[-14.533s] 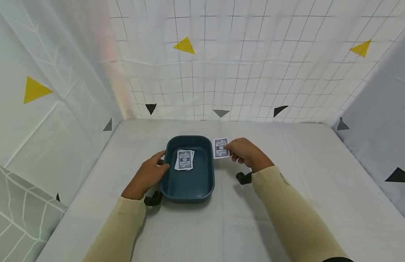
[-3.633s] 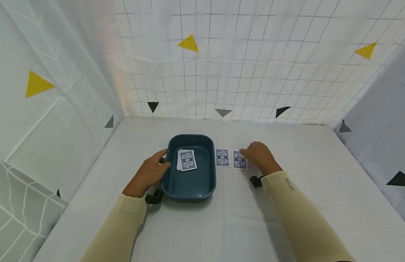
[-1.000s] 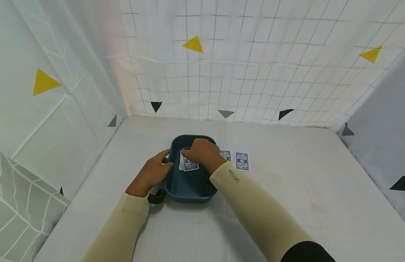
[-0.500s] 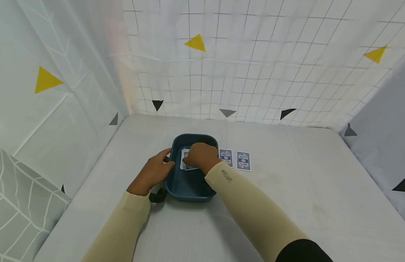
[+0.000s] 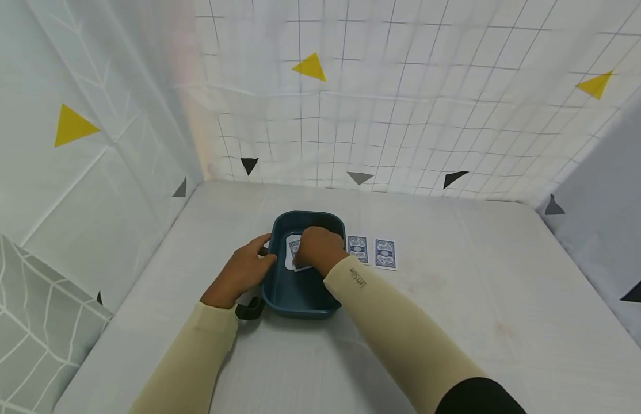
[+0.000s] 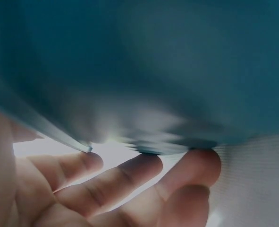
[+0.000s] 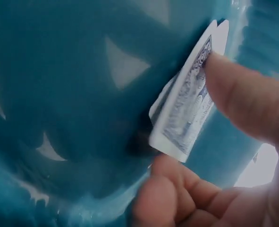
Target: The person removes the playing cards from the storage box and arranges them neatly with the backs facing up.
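With the left hand (image 5: 240,273) spread against the tray (image 5: 301,299) at left, the right hand (image 5: 319,247), thumb on the top card (image 7: 186,111) inside, whether pinching I cannot tell, should press lightly.

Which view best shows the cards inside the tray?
The right wrist view: the cards appear close up. In the head view, the right hand partly covers them; the left wrist view shows none of them.

the right sleeve (image 5: 395,330) reads "letsslim".
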`<state>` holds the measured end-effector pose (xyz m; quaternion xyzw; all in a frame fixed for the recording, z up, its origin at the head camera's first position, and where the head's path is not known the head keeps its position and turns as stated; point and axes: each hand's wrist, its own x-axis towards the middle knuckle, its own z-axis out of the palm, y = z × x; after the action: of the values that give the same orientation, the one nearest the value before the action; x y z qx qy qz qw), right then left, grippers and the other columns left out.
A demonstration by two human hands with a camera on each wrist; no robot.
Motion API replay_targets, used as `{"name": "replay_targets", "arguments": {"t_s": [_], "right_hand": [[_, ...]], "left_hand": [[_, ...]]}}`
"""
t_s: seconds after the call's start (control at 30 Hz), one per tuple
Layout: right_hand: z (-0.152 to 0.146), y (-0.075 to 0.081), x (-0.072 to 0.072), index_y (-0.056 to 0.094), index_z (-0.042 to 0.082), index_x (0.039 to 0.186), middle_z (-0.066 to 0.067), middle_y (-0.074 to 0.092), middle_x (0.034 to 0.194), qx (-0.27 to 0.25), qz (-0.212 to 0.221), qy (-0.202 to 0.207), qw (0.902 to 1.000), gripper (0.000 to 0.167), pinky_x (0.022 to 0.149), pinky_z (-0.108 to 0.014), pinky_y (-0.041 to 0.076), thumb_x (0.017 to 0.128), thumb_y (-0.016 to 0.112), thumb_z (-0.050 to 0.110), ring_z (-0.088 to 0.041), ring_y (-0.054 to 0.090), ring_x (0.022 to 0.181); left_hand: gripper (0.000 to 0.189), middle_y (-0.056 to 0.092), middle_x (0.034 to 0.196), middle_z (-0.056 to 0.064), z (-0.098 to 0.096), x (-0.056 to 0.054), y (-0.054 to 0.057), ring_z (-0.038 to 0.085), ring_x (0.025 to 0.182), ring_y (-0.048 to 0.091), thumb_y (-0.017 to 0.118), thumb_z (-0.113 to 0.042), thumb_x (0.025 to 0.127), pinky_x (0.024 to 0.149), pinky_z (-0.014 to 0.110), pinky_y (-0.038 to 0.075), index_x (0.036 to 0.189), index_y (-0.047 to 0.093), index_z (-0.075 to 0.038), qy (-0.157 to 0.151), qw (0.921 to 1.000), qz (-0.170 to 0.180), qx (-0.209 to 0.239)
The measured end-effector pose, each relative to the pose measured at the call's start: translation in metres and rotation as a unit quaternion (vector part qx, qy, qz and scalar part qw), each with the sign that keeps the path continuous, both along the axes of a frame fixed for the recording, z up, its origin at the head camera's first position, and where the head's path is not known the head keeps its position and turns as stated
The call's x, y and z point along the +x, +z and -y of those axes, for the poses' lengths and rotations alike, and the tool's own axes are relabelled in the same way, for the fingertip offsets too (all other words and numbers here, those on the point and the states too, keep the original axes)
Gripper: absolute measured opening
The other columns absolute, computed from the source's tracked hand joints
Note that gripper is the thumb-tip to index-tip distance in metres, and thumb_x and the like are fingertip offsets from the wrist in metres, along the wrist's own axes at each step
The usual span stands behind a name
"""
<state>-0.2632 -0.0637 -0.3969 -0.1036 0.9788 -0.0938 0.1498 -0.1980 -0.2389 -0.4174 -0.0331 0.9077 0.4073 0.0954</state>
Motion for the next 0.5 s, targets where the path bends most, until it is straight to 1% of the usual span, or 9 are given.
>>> {"name": "replay_targets", "arguments": {"t_s": [0.13,0.23,0.3,0.4,0.5], "right_hand": [[-0.0018,-0.0005,-0.0014,0.075,0.002,0.127,-0.007,0.078,0.107,-0.032,-0.010,-0.016,0.9993,0.050,0.087,-0.051,0.060,0.089,0.087,0.031,-0.022,0.070,0.082],[-0.0031,-0.0006,-0.0026,0.071,0.000,0.130,-0.006,0.077,0.106,-0.051,-0.010,-0.018,0.9985,0.050,0.084,-0.048,0.060,0.090,0.086,0.027,-0.021,0.069,0.081],[-0.0043,-0.0005,-0.0033,0.073,0.001,0.126,-0.004,0.075,0.099,-0.063,-0.006,-0.018,0.9978,0.043,0.079,-0.044,0.060,0.092,0.085,0.024,-0.020,0.069,0.080],[-0.0060,0.0006,-0.0035,0.075,0.004,0.117,-0.002,0.072,0.088,-0.081,0.003,-0.021,0.9965,0.028,0.073,-0.038,0.058,0.095,0.081,0.020,-0.019,0.069,0.078],[-0.0078,0.0026,-0.0032,0.075,0.005,0.114,-0.002,0.070,0.085,-0.090,0.010,-0.018,0.9958,0.021,0.071,-0.036,0.056,0.098,0.077,0.020,-0.019,0.069,0.077]], "left_hand": [[0.065,0.057,0.153,0.019,0.0000,0.0000,0.0003,0.039,0.134,0.059,0.050,-0.032,0.109,0.106,0.058,0.051,0.170,0.032,-0.020,0.001,1.0000,0.000,-0.003],[0.066,0.057,0.153,0.019,0.0001,-0.0002,0.0001,0.039,0.134,0.059,0.051,-0.032,0.108,0.107,0.059,0.050,0.170,0.032,-0.020,0.005,1.0000,0.002,-0.004],[0.066,0.057,0.153,0.019,0.0001,-0.0006,-0.0002,0.039,0.134,0.059,0.051,-0.032,0.108,0.107,0.059,0.050,0.170,0.032,-0.020,0.006,1.0000,0.004,-0.004],[0.066,0.056,0.153,0.019,-0.0001,-0.0012,-0.0008,0.039,0.134,0.058,0.051,-0.032,0.108,0.107,0.060,0.050,0.170,0.031,-0.020,0.007,1.0000,0.005,-0.003],[0.067,0.056,0.154,0.019,-0.0001,-0.0013,-0.0014,0.040,0.135,0.058,0.051,-0.032,0.108,0.106,0.059,0.050,0.171,0.031,-0.020,0.005,1.0000,0.004,-0.003]]}}
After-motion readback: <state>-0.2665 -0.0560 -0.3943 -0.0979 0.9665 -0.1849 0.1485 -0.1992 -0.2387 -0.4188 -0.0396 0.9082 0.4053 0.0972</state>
